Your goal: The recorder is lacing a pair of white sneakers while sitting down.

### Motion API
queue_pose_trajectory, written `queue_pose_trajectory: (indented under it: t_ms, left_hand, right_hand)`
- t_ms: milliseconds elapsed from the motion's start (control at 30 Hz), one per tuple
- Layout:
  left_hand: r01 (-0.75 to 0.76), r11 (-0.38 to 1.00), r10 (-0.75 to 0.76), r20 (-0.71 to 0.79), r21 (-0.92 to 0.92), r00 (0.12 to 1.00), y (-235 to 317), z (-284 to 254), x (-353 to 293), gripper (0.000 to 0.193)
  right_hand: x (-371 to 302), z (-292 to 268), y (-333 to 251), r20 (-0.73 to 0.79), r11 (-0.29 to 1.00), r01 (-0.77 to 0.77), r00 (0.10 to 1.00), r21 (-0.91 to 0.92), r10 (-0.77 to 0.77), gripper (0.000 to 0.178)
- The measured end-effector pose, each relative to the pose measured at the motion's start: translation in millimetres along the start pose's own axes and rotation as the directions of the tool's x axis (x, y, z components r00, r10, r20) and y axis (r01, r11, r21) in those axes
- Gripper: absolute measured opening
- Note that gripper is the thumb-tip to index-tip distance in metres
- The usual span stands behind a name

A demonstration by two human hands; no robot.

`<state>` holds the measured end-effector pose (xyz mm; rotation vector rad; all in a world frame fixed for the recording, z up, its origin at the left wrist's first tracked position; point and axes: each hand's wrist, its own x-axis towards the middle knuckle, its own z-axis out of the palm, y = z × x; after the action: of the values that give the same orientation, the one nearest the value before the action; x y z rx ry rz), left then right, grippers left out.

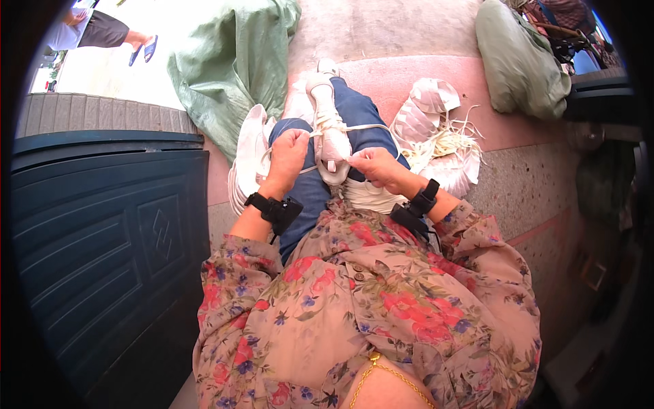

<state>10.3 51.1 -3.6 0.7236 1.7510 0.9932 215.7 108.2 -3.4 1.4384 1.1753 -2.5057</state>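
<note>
A white lace-up shoe [333,144] lies across my blue-trousered legs, its tongue and opening turned toward me. At its left side my left hand [289,155] is closed in a pinch on a pale shoelace [368,127] that runs through the upper. The same kind of lace loops out to the right over my leg. My right hand [379,168] is at the right edge of the shoe's opening, thumb and forefinger pressed together. What lies between those fingertips is too small to make out. Both wrists wear black strapped devices.
White shoe uppers [249,136] are stacked by my left leg. More uppers [428,102] lie at the right beside a tangle of cream laces [446,142]. Green sacks [235,61] [518,65] stand on both sides. A dark blue gate [102,238] is at left; a person's legs show far left.
</note>
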Motion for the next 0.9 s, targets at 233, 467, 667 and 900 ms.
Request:
queue_pose_trajectory:
  t_ms: [233,467,667,900]
  left_hand:
    - [-0.11,0.993,0.111,0.038,-0.038,0.993,5.6,19.6,-15.0,0.017]
    - [0.123,0.969,-0.074,0.224,-0.212,0.972,20.8,22.7,-40.7,0.017]
    - [-0.317,0.945,0.322,-0.051,0.081,0.946,18.7,-12.6,-3.5,0.018]
    - [-0.36,0.787,0.413,0.004,0.501,0.911,-3.2,-18.3,20.1,0.019]
  right_hand:
    - [9.6,25.3,-21.0,-0.052,0.926,0.369,0.926,-0.076,-0.373,0.02]
    - [9.8,30.8,-12.5,-0.021,0.881,0.473,0.881,-0.035,-0.474,0.02]
    - [-30.9,1.1,-48.2,-0.209,0.84,0.533,0.836,0.097,-0.507,0.025]
    - [-122.2,-72.0,-110.9,-0.21,0.211,0.64,0.516,0.739,-0.83,0.027]
